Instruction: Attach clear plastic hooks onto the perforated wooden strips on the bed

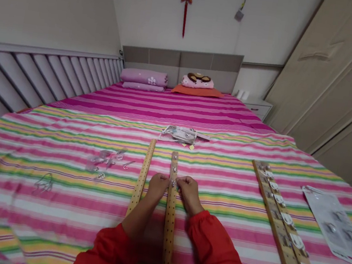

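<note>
A narrow wooden strip point(169, 223) with rows of holes lies lengthwise on the bed in front of me. Small shiny metal hooks point(174, 169) sit along its far end. My left hand point(158, 186) is closed at the strip's left edge, thumb and fingers pinched beside the nearest metal piece point(173, 184). From the other side, my right hand point(188, 191) pinches at the same spot; what its fingertips hold is too small to make out. Left of my left hand lies a second perforated wooden strip point(145, 167), with no hooks visible on it.
Small clear plastic packets point(106, 161), a loose hook point(128, 164) and a tangle of thin wire point(45, 182) lie left. Ahead is a plastic bag of parts point(178, 134). Two wooden strips with hooks point(281, 221) and a clear package point(336, 224) lie right. A railing point(46, 74) borders the bed.
</note>
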